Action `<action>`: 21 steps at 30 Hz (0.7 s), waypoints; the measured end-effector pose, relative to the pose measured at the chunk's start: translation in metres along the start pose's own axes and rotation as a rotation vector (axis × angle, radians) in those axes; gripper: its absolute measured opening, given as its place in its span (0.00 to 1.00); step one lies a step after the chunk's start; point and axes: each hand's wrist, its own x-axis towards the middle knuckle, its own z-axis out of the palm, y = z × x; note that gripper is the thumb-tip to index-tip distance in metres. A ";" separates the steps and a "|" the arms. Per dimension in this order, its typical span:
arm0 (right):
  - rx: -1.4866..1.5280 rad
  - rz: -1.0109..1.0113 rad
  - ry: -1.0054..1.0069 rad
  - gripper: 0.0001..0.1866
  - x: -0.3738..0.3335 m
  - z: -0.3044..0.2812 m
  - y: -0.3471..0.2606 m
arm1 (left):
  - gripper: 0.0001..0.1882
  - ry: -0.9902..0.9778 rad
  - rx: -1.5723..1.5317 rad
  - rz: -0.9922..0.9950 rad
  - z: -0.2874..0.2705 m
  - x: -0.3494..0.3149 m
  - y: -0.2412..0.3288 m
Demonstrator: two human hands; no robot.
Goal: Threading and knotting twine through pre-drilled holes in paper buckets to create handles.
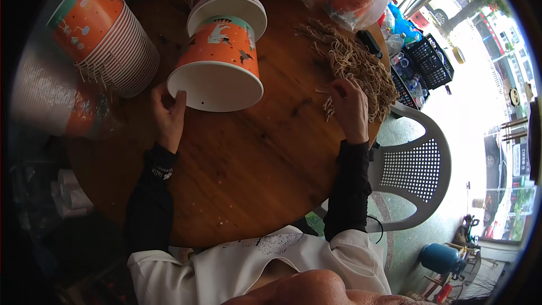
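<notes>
On the wooden table (254,164), the left hand (167,117) pinches an orange tub (223,51); whether the right hand (351,107) grips cords (377,86) cannot be told; tangling could snag them.

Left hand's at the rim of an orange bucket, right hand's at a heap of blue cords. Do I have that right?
Not quite: the head view shows tan cords, not blue. The left hand is at the rim of an orange bucket, and the right hand at the cords.

Left hand (168,120) and right hand (352,114), well apart
Left centre-left, thumb (180,103) upright; right centre-right, fingers (342,88) bent; forearms (150,203) rising from below.
</notes>
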 end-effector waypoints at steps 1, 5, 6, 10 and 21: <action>-0.003 0.008 0.005 0.06 -0.005 -0.004 -0.002 | 0.17 -0.027 -0.021 0.009 -0.003 -0.003 -0.003; -0.009 0.087 0.155 0.06 -0.028 -0.017 0.001 | 0.14 0.007 -0.063 -0.065 -0.026 -0.022 0.014; -0.106 0.026 0.125 0.05 -0.034 -0.017 0.005 | 0.14 0.001 -0.067 -0.065 -0.029 -0.025 0.019; -0.065 -0.157 -0.117 0.11 -0.068 -0.001 -0.008 | 0.12 -0.032 -0.065 0.002 -0.031 -0.033 0.028; 0.194 -0.024 -0.088 0.07 -0.048 -0.029 -0.020 | 0.09 -0.317 -0.038 0.202 -0.024 -0.051 0.045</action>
